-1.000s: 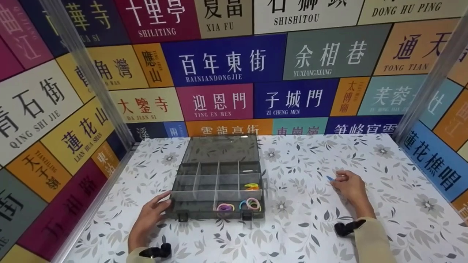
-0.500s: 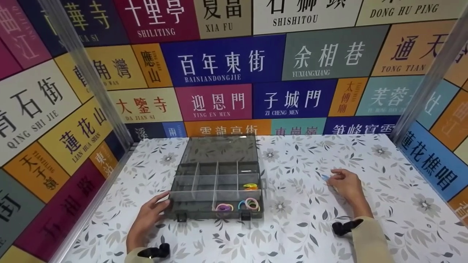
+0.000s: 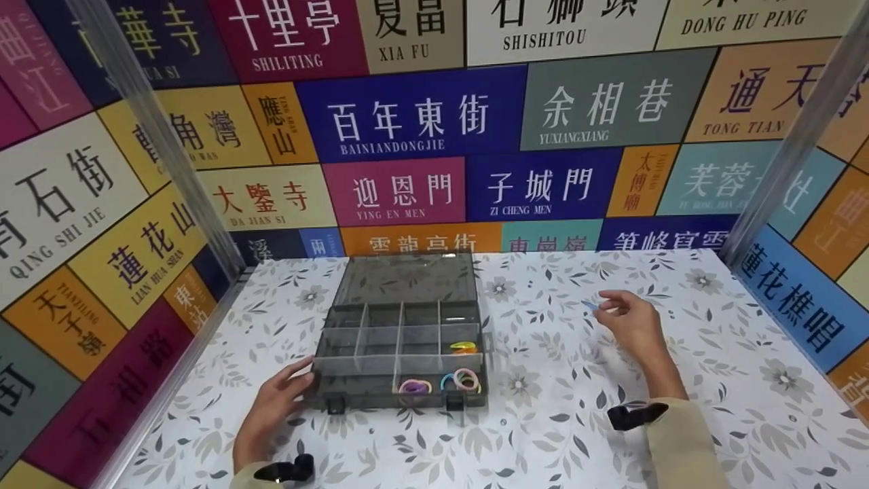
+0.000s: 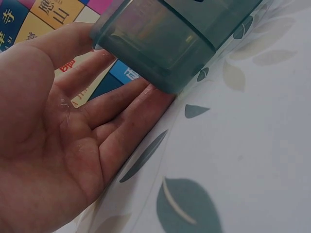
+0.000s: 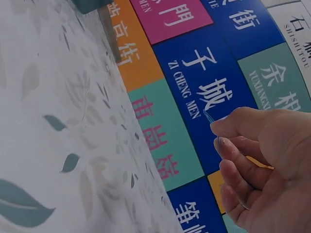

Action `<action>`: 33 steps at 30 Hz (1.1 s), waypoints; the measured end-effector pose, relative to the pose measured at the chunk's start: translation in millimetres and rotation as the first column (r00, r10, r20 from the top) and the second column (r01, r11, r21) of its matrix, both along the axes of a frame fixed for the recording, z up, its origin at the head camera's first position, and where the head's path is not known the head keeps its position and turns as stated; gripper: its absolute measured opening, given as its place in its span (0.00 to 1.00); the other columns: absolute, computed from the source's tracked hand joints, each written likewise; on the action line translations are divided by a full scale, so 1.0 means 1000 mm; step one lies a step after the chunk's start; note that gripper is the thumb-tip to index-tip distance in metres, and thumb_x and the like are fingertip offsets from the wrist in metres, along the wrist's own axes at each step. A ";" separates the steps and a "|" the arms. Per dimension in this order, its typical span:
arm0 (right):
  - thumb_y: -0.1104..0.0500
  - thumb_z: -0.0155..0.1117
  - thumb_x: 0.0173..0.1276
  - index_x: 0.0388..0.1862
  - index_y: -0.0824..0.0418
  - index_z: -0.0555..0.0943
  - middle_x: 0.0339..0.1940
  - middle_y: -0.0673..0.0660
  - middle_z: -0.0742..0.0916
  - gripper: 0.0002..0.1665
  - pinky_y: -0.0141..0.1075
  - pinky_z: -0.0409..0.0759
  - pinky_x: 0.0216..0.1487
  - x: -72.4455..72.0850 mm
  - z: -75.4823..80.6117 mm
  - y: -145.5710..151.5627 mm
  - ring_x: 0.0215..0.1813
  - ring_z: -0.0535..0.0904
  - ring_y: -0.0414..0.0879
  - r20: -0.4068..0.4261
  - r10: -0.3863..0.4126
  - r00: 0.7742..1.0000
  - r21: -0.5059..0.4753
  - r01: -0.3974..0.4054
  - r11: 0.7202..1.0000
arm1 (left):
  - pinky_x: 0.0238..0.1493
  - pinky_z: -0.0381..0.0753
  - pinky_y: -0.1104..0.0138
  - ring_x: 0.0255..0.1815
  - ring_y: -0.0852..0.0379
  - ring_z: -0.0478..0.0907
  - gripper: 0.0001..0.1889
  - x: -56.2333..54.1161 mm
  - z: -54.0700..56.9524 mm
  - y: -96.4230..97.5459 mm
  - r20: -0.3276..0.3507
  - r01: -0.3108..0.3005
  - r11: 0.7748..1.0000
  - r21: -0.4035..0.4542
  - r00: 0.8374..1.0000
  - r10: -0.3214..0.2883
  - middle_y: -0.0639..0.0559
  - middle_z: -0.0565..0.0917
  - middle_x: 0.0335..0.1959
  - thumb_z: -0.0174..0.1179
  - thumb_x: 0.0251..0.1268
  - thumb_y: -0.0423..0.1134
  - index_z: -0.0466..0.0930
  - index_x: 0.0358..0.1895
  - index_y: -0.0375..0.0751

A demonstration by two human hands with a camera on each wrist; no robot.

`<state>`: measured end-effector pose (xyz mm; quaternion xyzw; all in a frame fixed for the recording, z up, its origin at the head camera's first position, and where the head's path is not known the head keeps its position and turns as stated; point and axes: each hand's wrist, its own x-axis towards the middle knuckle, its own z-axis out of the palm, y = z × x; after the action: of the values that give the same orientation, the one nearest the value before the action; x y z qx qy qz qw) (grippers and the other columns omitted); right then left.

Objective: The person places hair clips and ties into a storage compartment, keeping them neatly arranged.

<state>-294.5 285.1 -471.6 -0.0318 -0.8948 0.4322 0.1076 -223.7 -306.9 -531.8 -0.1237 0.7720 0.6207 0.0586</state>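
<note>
A translucent dark grey compartment box [image 3: 363,387] stands on the table with its lid [image 3: 411,280] raised at the back. My left hand [image 3: 269,404] rests against the box's left side, fingers nearly straight; the left wrist view shows the fingertips right at the box's corner [image 4: 163,73]. Out to the right of the box, my right hand [image 3: 636,329] pinches a thin blue band [image 5: 209,116] between thumb and forefinger, above the table. Coloured hair ties [image 3: 466,379] lie in the front right compartment, with a purple one [image 3: 415,386] beside them.
Yellow and orange pieces [image 3: 464,347] lie in a middle compartment at the right. A white leaf-patterned cloth [image 3: 543,435] covers the table. Behind it rises a wall of coloured sign panels [image 3: 411,112], with clear corner posts [image 3: 781,146] at either side.
My right hand has moved left and away from me, raising the blue band. My left hand stays against the box. The view has shifted slightly.
</note>
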 end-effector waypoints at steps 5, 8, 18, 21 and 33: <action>0.56 0.66 0.71 0.64 0.62 0.79 0.50 0.63 0.87 0.24 0.26 0.77 0.39 0.004 0.012 -0.017 0.52 0.80 0.53 -0.059 0.054 0.997 0.006 -0.054 0.999 | 0.66 0.78 0.48 0.73 0.38 0.69 0.31 0.000 0.000 -0.001 -0.005 -0.005 1.000 -0.001 1.000 0.005 0.36 0.69 0.74 0.61 0.72 0.51 0.68 0.74 0.49; 0.58 0.66 0.71 0.64 0.61 0.79 0.49 0.62 0.87 0.24 0.27 0.77 0.40 0.005 0.018 -0.026 0.55 0.80 0.56 -0.086 0.076 0.993 0.010 -0.075 0.997 | 0.66 0.78 0.49 0.73 0.39 0.69 0.31 0.001 0.000 -0.002 -0.003 -0.006 1.000 0.003 1.000 0.006 0.37 0.70 0.74 0.61 0.71 0.52 0.68 0.74 0.49; 0.56 0.68 0.70 0.63 0.59 0.80 0.48 0.59 0.88 0.24 0.32 0.75 0.51 0.007 0.034 -0.046 0.55 0.81 0.53 -0.145 0.142 0.979 0.028 -0.139 0.990 | 0.63 0.80 0.51 0.72 0.38 0.70 0.31 0.000 -0.003 -0.003 0.002 -0.009 1.000 0.022 1.000 0.009 0.35 0.69 0.74 0.61 0.71 0.50 0.68 0.74 0.48; 0.55 0.67 0.71 0.63 0.58 0.80 0.48 0.59 0.88 0.24 0.31 0.75 0.51 0.006 0.038 -0.050 0.56 0.80 0.52 -0.147 0.170 0.974 0.021 -0.169 0.985 | 0.63 0.80 0.50 0.73 0.38 0.69 0.31 0.001 -0.002 -0.003 -0.005 -0.007 1.000 0.021 1.000 0.007 0.36 0.68 0.74 0.62 0.71 0.51 0.68 0.74 0.48; 0.55 0.68 0.69 0.63 0.57 0.81 0.49 0.60 0.88 0.23 0.34 0.78 0.49 -0.008 0.056 -0.075 0.50 0.81 0.52 -0.121 0.267 0.956 -0.010 -0.270 0.963 | 0.67 0.77 0.47 0.73 0.37 0.69 0.30 0.000 -0.001 -0.001 -0.013 0.005 1.000 0.001 1.000 -0.005 0.37 0.68 0.75 0.59 0.73 0.50 0.68 0.75 0.48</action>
<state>-302.1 209.7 -415.7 0.1142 -0.8772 0.4555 0.1002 -224.0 -308.2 -532.9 -0.1174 0.7725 0.6216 0.0551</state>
